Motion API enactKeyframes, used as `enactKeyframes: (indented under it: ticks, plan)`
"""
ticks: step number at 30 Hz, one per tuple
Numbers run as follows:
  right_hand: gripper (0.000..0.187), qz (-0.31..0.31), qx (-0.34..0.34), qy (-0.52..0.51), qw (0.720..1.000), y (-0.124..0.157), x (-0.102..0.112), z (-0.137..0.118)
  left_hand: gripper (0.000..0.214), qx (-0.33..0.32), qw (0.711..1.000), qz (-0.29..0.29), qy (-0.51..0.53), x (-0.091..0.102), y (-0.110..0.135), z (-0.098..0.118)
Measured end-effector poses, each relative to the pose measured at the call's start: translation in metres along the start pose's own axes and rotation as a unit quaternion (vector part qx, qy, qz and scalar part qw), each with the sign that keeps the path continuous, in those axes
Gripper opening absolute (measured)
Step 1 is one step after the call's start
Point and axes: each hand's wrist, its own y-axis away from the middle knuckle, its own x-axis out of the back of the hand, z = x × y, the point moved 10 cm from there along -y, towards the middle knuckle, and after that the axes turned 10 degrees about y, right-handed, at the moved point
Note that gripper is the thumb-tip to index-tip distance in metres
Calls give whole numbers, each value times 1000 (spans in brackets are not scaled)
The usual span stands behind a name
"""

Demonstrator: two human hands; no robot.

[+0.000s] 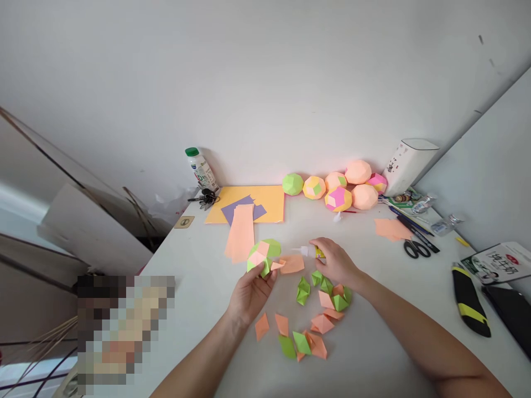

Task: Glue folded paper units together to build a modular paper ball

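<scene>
My left hand is closed around a partly built green and orange paper ball, held just above the white table. My right hand grips a small glue bottle with a white nozzle aimed left at an orange paper flap on the ball. Several folded green and orange paper pieces lie on the table between and below my hands.
Several finished paper balls sit along the back wall by a white box. Yellow, purple and orange sheets, keys and a bottle lie back left. Scissors, pens and a black-yellow tool lie right.
</scene>
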Motion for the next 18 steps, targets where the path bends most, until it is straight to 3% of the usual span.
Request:
enactKeyframes:
  ticks: [4,9,12,18]
  plan:
    - [32,68,-26,-115,991,1,39,-6,7,-1,1000,-10,-13,-3,3,-1]
    - [31,115,97,-209,966,8,87,-47,6,4,999,-25,-34,-7,8,-3]
    - [30,83,128,-220,964,11,87,-61,9,-11,999,-30,-34,-8,9,-1]
    - [27,46,123,-208,969,11,69,-66,5,-45,997,-47,-46,-16,12,8]
